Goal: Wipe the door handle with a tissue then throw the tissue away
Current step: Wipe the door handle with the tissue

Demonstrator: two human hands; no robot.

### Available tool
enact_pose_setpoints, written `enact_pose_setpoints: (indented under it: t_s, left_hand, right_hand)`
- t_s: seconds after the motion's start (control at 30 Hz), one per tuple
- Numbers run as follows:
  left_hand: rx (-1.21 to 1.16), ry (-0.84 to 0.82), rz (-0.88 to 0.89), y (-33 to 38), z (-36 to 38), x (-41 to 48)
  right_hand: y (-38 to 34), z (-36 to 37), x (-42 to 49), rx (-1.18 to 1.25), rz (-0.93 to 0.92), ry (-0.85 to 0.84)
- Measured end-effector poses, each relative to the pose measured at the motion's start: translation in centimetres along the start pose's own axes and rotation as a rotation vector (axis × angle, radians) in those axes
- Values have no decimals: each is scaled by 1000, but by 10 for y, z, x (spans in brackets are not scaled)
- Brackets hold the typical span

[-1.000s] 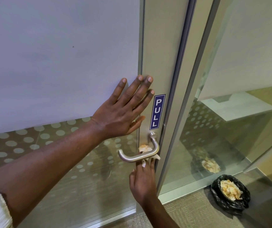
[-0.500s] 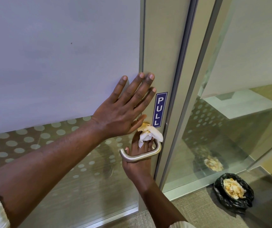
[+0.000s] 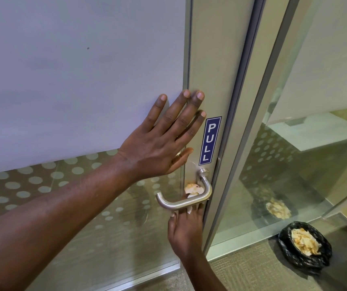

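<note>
A brushed metal lever door handle [image 3: 181,203] sticks out of the door's grey frame below a blue PULL sticker [image 3: 210,141]. My right hand [image 3: 186,231] reaches up from under the handle and grips a crumpled white tissue [image 3: 193,189], which shows behind the lever and pokes out below it. My left hand [image 3: 164,139] lies flat on the door above the handle, fingers spread, holding nothing.
The door's upper glass [image 3: 80,70] is frosted, its lower part dotted. A glass side panel [image 3: 294,154] stands to the right. A black-lined bin [image 3: 304,246] with several crumpled tissues sits on the carpet at lower right, mirrored in the glass.
My right hand has dropped from above the lever to below it, dragging the tissue down behind the handle. My left hand stays pressed on the door.
</note>
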State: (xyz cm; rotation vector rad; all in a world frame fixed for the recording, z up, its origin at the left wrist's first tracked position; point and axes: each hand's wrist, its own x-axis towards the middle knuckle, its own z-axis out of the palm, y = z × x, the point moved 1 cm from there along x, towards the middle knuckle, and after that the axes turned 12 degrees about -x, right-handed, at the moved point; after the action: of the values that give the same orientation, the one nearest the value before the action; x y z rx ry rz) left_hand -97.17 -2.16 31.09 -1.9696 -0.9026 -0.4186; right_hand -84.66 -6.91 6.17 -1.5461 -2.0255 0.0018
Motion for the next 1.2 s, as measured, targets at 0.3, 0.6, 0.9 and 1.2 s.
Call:
enact_pose_setpoints:
  t_s: [0.3,0.6,0.9,1.2]
  left_hand:
    - [14,4,-3,1,0,0]
    - [5,6,-6,1,1,0]
    - [12,7,-2,1,0,1]
    - [-9,20,-7,1,1,1]
  right_hand:
    - [35,-22,7,-31,73,56]
    - [61,-92,52,143,57,240]
    - [28,-137,94,42,-95,138]
    - [12,-133,80,-254,-334,-91]
